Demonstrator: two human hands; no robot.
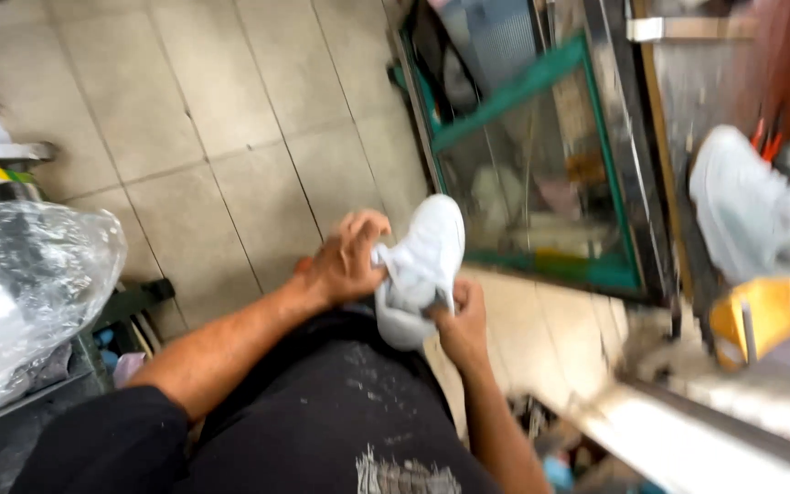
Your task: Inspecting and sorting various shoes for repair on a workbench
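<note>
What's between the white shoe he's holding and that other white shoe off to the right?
In the head view, a green-framed glass cabinet stands between the held white shoe and the second white shoe.

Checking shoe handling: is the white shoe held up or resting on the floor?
Held up: both hands, left hand and right hand, grip the white shoe above the lap.

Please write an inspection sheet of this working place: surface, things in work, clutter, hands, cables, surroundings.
Surface: beige tiled floor; no table seen.
Things in work: white shoe, held over the lap.
Clutter: clear plastic bag at left; second white shoe at right, blurred.
Hands: left hand grips the shoe's side; right hand holds it from below.
Cables: nothing seen.
Surroundings: green-framed glass cabinet; yellow object beside it.
</note>
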